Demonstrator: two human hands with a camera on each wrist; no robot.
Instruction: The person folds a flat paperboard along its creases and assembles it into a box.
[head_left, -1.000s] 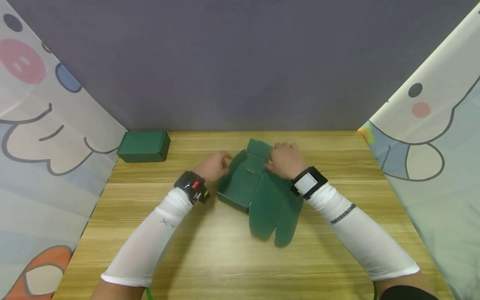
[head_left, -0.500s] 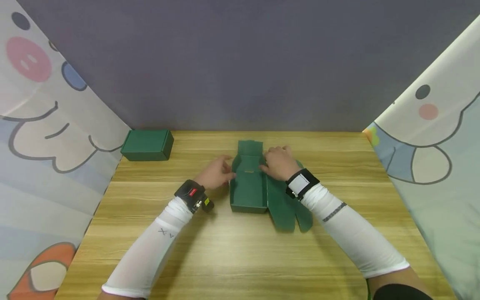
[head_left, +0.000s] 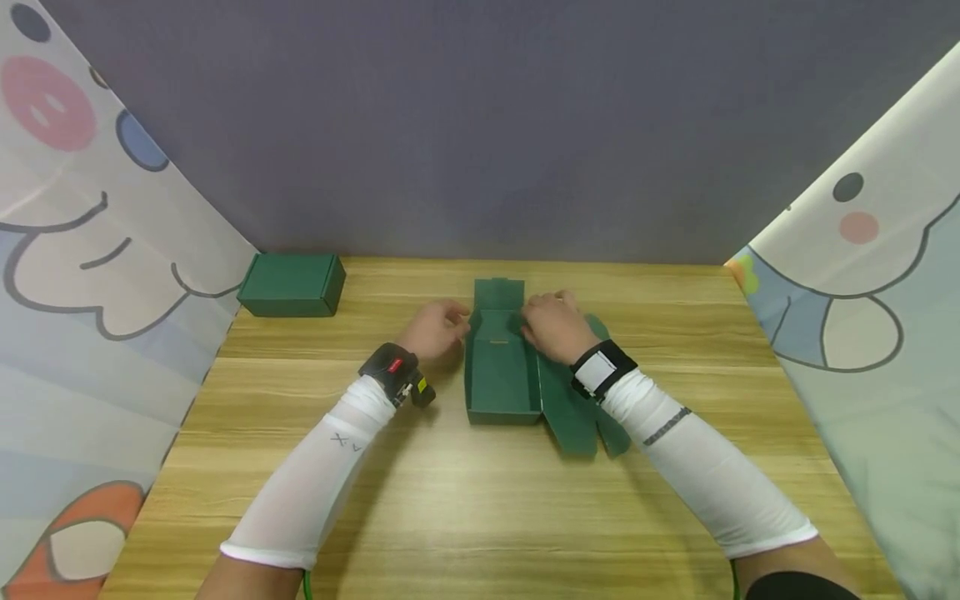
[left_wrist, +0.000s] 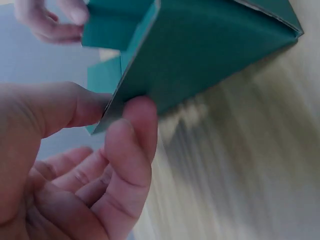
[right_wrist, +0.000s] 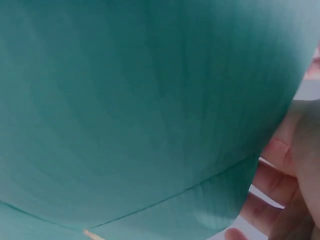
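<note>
A green cardboard box (head_left: 501, 377) lies open at the middle of the table, its lid panel (head_left: 568, 417) spread out to the right with side flaps. One end flap (head_left: 498, 293) stands out at the far end. On the left, my left hand (head_left: 437, 332) pinches the side wall (left_wrist: 185, 55) between thumb and curled fingers, as the left wrist view shows. My right hand (head_left: 557, 327) grips the far right corner of the box, fingers curled over it. A green panel (right_wrist: 140, 115) hides part of those fingers in the right wrist view.
A second green box (head_left: 291, 285), closed, stands at the table's back left corner. A grey wall (head_left: 480, 125) rises behind the wooden table (head_left: 480, 517). Cartoon-printed cloths (head_left: 870, 250) flank both sides.
The box has turned from slanted to nearly straight, and its lid panel has swung a little right. Both hands have stayed beside its far part, with the left fingers at the left wall.
</note>
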